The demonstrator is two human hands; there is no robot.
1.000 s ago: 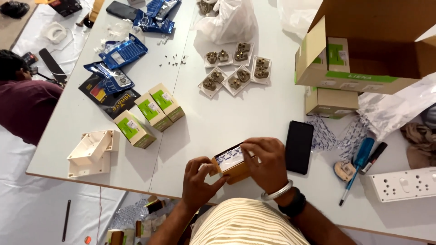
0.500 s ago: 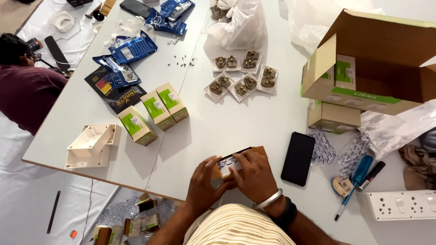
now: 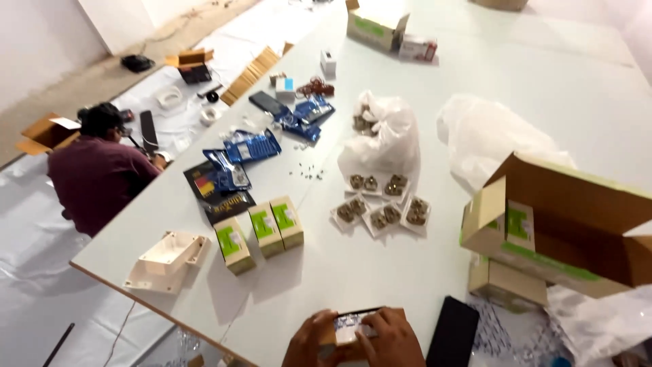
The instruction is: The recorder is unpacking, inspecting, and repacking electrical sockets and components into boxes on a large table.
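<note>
The small box (image 3: 350,329) sits at the near edge of the bench (image 3: 516,88), pinched between both hands; the left hand (image 3: 309,343) grips its left end, the right hand (image 3: 394,340) covers its right end and front; its long axis runs left to right, equally near both.

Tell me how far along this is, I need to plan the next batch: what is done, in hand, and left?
Done, by the look of it: six small bagged parts lie in rows by the white plastic bag. In hand: the left hand and right hand both grip one small box at the table edge. Left: three green-and-tan boxes stand shut, untouched, beside the white plastic enclosure.
</note>
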